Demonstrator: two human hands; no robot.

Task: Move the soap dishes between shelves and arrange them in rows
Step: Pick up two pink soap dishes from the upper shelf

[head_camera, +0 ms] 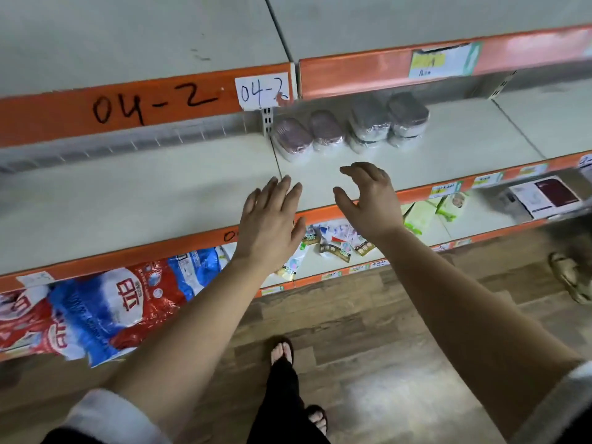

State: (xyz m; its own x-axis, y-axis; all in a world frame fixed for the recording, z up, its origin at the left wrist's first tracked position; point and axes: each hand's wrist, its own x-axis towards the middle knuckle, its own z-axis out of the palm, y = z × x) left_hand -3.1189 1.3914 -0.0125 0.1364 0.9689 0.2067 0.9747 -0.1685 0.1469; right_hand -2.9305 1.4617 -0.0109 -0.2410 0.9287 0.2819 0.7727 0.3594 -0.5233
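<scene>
Several plastic-wrapped soap dishes (350, 126) with dark lids stand in a row at the back of the middle shelf (455, 139), the right ones stacked two high. My left hand (272, 216) hovers over the shelf's front edge with straight, spread fingers and holds nothing. To its right, my right hand (368, 197) is raised over the same edge, fingers loosely curved, also holding nothing. Both hands are well in front of the dishes and apart from them.
An orange rail marked 04-2 (153, 104) fronts the bare upper shelf. Red and blue detergent bags (96, 309) and small packets (336, 241) lie on the lower shelf, boxes (544, 197) at the right. Another person's sandalled foot (570, 277) stands on the wooden floor.
</scene>
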